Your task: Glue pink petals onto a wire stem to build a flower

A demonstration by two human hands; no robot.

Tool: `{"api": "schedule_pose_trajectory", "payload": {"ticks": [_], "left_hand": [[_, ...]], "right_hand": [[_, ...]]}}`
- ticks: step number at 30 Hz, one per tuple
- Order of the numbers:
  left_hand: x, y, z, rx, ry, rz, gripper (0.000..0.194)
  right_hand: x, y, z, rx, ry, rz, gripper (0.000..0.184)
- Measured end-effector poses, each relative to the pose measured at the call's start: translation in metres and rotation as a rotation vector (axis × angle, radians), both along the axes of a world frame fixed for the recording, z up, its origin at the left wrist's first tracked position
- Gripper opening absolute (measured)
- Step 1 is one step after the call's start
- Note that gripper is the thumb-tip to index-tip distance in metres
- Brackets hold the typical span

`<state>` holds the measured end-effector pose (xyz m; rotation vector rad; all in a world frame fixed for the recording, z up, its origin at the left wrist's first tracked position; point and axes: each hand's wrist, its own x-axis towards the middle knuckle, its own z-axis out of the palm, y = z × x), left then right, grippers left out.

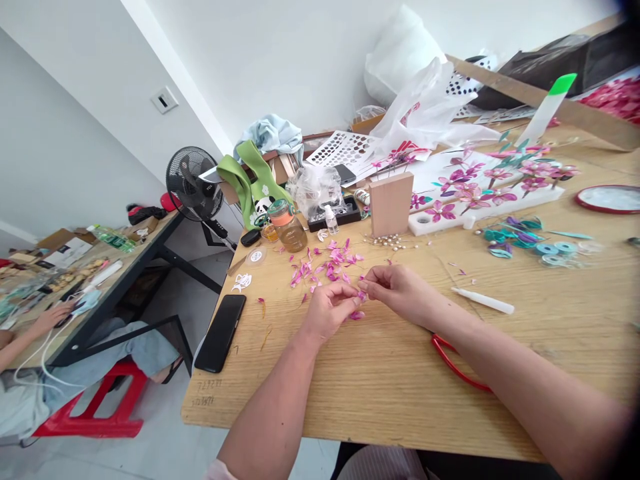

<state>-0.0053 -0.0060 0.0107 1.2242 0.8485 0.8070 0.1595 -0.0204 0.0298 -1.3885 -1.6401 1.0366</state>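
Note:
My left hand and my right hand meet just above the wooden table, fingertips pinched close together. Between them is a small pink-purple petal, gripped by the left fingers. The right thumb and index finger close at its upper edge; whether they hold a fine wire or the petal itself is too small to tell. Another petal lies right below the fingers. Beyond the hands spreads a loose pile of pink petals. Under my right forearm, red-handled scissors are partly hidden.
A phone lies at the left edge, behind it a jar. Finished pink flowers stand in a white foam block beside a wooden block. A white pen-like tool rests at right. Another person's hand shows at the left table.

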Motion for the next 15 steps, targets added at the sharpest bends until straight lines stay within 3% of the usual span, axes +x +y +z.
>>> {"api": "schedule_pose_trajectory", "payload": {"ticks": [15], "left_hand": [[0.0019,-0.0008,-0.0008,-0.019,0.016,0.034,0.028]], "right_hand": [[-0.0007,-0.0012,-0.001,0.024,-0.025,-0.005,0.035]]}}
